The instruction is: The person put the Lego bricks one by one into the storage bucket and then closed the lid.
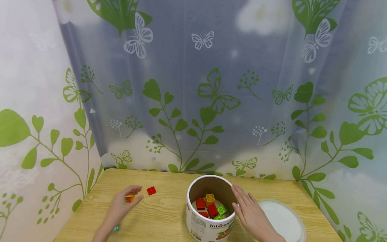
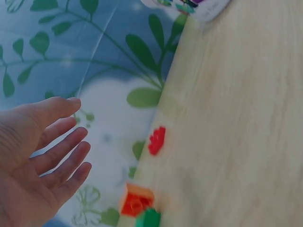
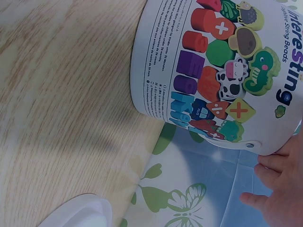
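Note:
A round white bucket (image 1: 195, 223) with printed toy pictures stands upright on the table; red, orange and green toy bricks (image 1: 212, 210) lie inside. My right hand (image 1: 252, 216) touches the bucket's right rim with fairly straight fingers, also seen at the edge of the right wrist view. To the left, my left hand (image 1: 119, 205) hovers with fingers apart and nothing held, as the left wrist view confirms. Near it on the table are an orange brick (image 2: 136, 200), a green brick (image 2: 148, 218) and a red brick (image 1: 151, 190). The left hand partly hides the orange brick in the head view.
A white round lid (image 1: 284, 220) lies on the wooden table (image 1: 163, 215) at the right, beside my right hand. A small teal piece (image 1: 116, 228) shows beside my left forearm. A patterned curtain (image 1: 187, 101) hangs behind the table's far edge.

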Demonstrator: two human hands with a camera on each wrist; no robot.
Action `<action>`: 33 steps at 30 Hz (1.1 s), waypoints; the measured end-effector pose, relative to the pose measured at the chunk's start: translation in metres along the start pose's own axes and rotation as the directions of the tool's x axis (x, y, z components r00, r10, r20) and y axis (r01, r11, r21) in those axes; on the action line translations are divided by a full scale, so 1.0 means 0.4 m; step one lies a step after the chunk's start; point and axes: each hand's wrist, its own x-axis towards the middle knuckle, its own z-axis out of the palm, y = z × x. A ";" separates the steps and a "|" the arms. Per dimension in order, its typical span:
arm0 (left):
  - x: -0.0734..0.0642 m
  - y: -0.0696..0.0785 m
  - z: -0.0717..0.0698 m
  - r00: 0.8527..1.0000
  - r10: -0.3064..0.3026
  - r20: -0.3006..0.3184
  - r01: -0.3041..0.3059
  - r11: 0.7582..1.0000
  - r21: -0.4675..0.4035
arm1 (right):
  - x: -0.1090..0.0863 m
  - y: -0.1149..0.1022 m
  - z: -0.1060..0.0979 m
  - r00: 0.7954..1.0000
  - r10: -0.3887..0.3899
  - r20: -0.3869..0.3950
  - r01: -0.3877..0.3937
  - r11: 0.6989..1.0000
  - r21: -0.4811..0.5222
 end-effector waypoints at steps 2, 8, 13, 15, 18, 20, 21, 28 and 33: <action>-0.013 -0.019 -0.012 1.000 -0.031 0.001 0.031 1.000 0.006 | 0.000 0.001 0.001 1.000 -0.002 -0.005 0.002 1.000 -0.006; -0.049 -0.063 -0.042 0.991 -0.132 0.004 0.132 0.991 0.037 | -0.003 0.001 0.000 1.000 -0.010 -0.020 0.010 1.000 -0.013; -0.075 -0.091 -0.063 0.979 -0.205 0.020 0.204 0.978 0.048 | -0.003 -0.002 -0.004 1.000 -0.010 -0.021 0.010 1.000 0.001; -0.085 -0.105 -0.072 0.974 -0.225 0.029 0.223 0.973 0.057 | -0.003 -0.003 -0.004 1.000 -0.015 -0.021 0.015 1.000 -0.001; -0.100 -0.126 -0.083 0.967 -0.252 0.048 0.248 0.965 0.080 | -0.002 -0.003 -0.004 1.000 -0.015 -0.022 0.015 1.000 -0.001; -0.109 -0.141 -0.090 0.964 -0.261 0.059 0.255 0.962 0.097 | -0.002 -0.003 -0.004 1.000 -0.012 -0.021 0.012 1.000 -0.001; -0.114 -0.149 -0.093 0.962 -0.265 0.067 0.257 0.961 0.104 | -0.002 -0.003 -0.005 1.000 -0.009 -0.020 0.009 1.000 0.000; -0.144 -0.186 -0.108 0.947 -0.286 0.149 0.276 0.957 0.085 | -0.002 -0.004 -0.005 1.000 -0.006 -0.021 0.006 1.000 0.004; -0.151 -0.190 -0.115 0.943 -0.280 0.182 0.270 0.960 0.077 | -0.003 -0.004 -0.003 1.000 -0.005 -0.019 0.005 1.000 0.010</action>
